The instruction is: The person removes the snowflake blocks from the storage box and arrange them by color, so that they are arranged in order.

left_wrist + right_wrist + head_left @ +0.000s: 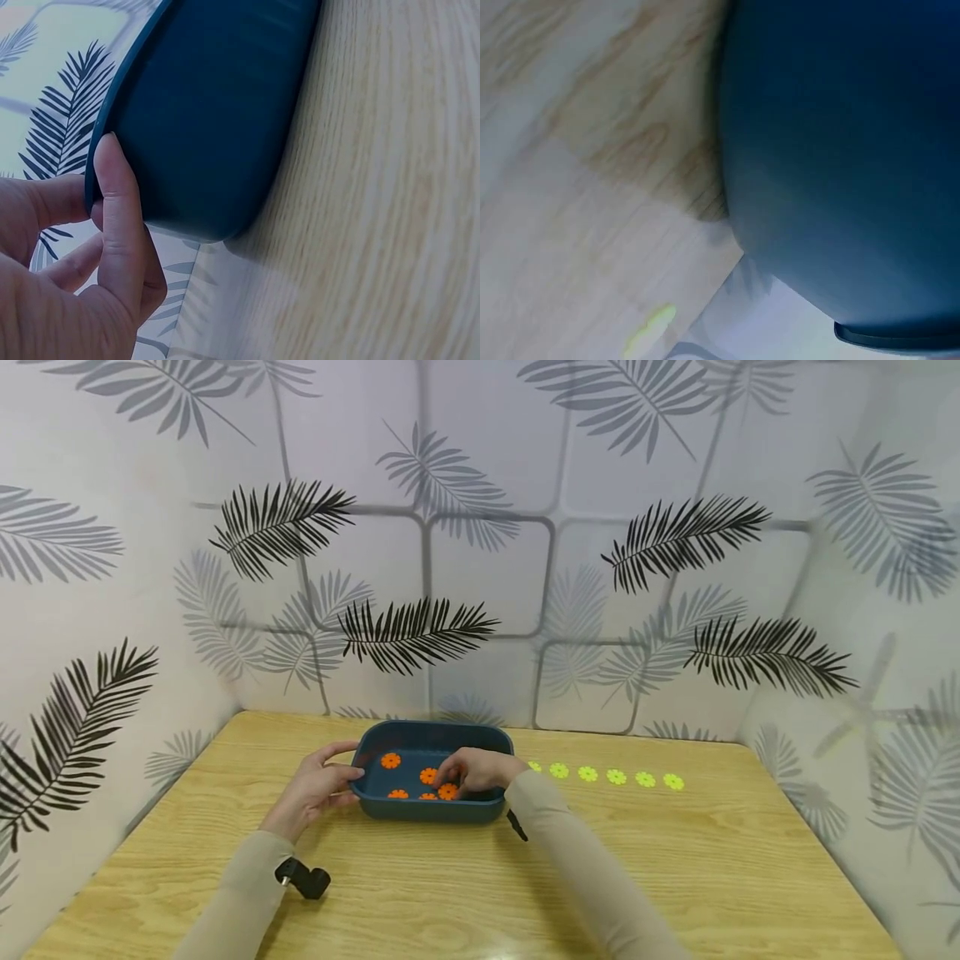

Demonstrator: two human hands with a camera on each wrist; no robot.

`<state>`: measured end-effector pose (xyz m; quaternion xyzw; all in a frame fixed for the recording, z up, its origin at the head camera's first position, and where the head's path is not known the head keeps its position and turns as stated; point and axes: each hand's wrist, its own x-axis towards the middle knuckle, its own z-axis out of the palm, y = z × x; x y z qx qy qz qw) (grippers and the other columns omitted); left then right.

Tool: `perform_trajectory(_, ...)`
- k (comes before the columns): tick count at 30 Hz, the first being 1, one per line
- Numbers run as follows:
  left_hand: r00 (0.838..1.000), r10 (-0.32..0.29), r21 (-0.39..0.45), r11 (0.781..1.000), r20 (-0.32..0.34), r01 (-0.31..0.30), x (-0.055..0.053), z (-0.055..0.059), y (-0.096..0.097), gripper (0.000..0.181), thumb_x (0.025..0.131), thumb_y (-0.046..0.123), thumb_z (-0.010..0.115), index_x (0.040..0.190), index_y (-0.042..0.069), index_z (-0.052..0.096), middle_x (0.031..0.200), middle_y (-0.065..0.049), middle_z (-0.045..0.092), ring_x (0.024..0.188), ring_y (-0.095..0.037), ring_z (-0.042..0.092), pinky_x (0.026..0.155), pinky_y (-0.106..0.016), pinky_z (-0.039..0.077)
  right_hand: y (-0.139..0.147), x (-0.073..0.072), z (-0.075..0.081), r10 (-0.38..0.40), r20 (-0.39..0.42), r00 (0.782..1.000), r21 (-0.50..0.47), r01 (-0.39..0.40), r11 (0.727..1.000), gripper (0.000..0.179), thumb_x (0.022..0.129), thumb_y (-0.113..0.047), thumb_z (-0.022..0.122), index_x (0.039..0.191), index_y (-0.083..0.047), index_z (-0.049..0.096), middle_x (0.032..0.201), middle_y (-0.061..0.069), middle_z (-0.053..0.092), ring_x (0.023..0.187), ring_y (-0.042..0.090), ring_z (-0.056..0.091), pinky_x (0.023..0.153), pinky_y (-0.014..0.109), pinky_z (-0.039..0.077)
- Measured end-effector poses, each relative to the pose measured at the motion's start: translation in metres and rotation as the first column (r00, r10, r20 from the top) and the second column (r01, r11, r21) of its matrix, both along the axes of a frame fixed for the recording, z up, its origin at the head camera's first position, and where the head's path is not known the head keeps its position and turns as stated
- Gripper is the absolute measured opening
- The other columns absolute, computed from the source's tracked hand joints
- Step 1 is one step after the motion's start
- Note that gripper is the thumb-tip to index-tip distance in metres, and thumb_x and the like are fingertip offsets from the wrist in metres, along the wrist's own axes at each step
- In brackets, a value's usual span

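Note:
A dark blue rectangular basin (pixel 431 811) stands on the wooden table, with several orange flower-shaped discs (pixel 391 761) inside. My left hand (pixel 313 787) grips its left rim, the thumb on one side and fingers on the other; the left wrist view shows this hand (pixel 97 255) at the basin's rim (pixel 112 97) up close. My right hand (pixel 480 770) reaches over the right rim into the basin. Its curled fingers and thumb are around one orange flower-shaped disc (pixel 447 792). The fingertips are partly hidden. In the right wrist view only the basin's outer wall (pixel 825 165) shows, not the hand.
Several yellow-green flower-shaped discs (pixel 617 777) lie in a row on the table to the right of the basin. One yellow-green disc (pixel 649 330) also appears in the right wrist view. A leaf-patterned wall covering (pixel 480 568) stands behind the table (pixel 420 893).

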<state>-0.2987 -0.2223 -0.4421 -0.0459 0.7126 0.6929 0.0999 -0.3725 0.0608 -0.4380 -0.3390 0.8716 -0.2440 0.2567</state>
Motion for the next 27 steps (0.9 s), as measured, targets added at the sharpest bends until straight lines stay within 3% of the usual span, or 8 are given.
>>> perform_trajectory(7, 1.0, 0.021, -0.012, 1.0, 0.009, -0.021, -0.0009, 0.0019, 0.0014, 0.061, 0.094, 0.005, 0.062, 0.15, 0.012, 0.037, 0.101, -0.01, 0.068, 0.078, -0.019, 0.069, 0.063, -0.028, 0.06, -0.001, -0.0003, -0.0024, 0.012, -0.051, 0.999, 0.003, -0.012, 1.0, 0.028, 0.088, 0.006, 0.067, 0.11, -0.011, 0.069, 0.107, 0.005, 0.063, 0.096, 0.017, 0.058, 0.086, 0.026, 0.055)
perform_trajectory(16, 1.0, 0.019, -0.007, 1.0, 0.013, -0.019, 0.0001, 0.0024, 0.0042, 0.061, 0.094, 0.004, 0.062, 0.149, 0.012, 0.038, 0.104, -0.014, 0.066, 0.079, -0.019, 0.07, 0.065, -0.029, 0.061, 0.0032, 0.0053, 0.0003, -0.003, -0.098, 0.995, 0.012, 0.004, 1.0, 0.024, 0.087, 0.003, 0.07, 0.103, -0.015, 0.066, 0.1, 0.001, 0.064, 0.085, 0.013, 0.06, 0.079, 0.027, 0.054)
perform_trajectory(27, 1.0, 0.013, 0.001, 1.0, 0.002, -0.013, 0.0003, 0.0011, 0.0022, 0.061, 0.094, 0.004, 0.061, 0.149, 0.011, 0.037, 0.104, -0.013, 0.065, 0.082, -0.02, 0.07, 0.065, -0.029, 0.061, 0.0031, 0.0014, -0.0017, -0.006, -0.154, 0.988, -0.04, 0.0, 0.999, 0.025, 0.083, -0.001, 0.075, 0.102, -0.016, 0.07, 0.105, 0.0, 0.067, 0.095, 0.016, 0.063, 0.083, 0.028, 0.056)
